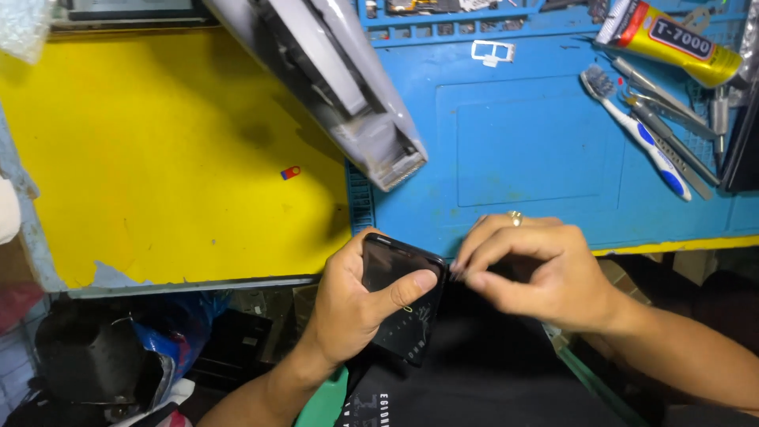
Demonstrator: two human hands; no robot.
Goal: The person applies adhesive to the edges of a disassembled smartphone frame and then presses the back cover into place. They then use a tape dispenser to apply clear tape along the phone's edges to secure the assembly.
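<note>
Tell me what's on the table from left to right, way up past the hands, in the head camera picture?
Small red and blue piece on the yellow table top → grey device → small white frame on the blue mat → toothbrush → yellow glue tube.

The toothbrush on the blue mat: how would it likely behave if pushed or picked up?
The toothbrush looks slim and plastic, so probably light and stiff. Lying flat on the blue mat beside metal tweezers, it would likely slide, nudging them, rather than roll far.
</note>
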